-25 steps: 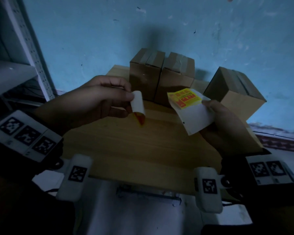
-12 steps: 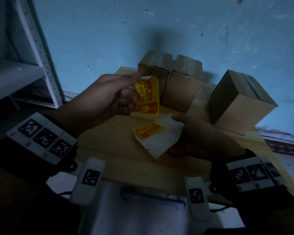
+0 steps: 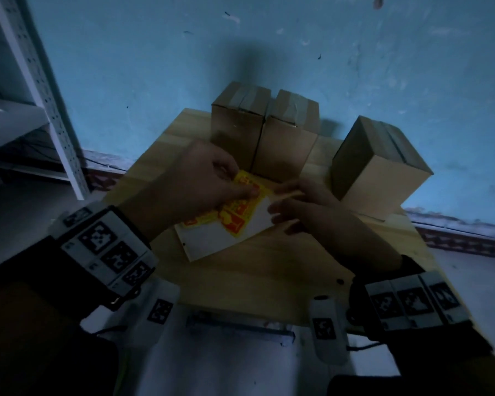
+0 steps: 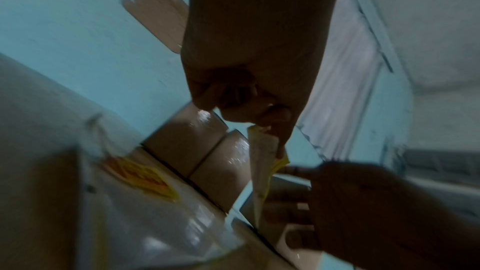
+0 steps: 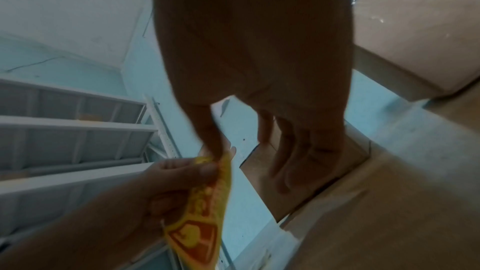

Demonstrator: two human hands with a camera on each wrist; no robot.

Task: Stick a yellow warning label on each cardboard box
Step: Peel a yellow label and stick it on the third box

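Observation:
My left hand [image 3: 249,191] pinches a peeled yellow and red warning label [image 3: 237,212] just above the wooden table [image 3: 255,275]. My right hand [image 3: 280,195] meets it from the right, with thumb and forefinger pinching the label's top corner [image 5: 207,158] and the other fingers loose. The white backing sheet [image 3: 212,241] lies flat on the table under the hands, with another yellow label [image 4: 145,176] on it. Three taped cardboard boxes stand behind: two side by side [image 3: 235,132] [image 3: 286,144] and one apart at the right [image 3: 383,178]. Their visible faces are bare.
The table stands against a blue wall [image 3: 155,67]. A white metal shelf rack [image 3: 40,90] is at the left. The table's right edge lies just past the right box.
The right hand laid the backing sheet on the table and moved up to the label. The left hand brought the peeled label down and to the right, over the sheet.

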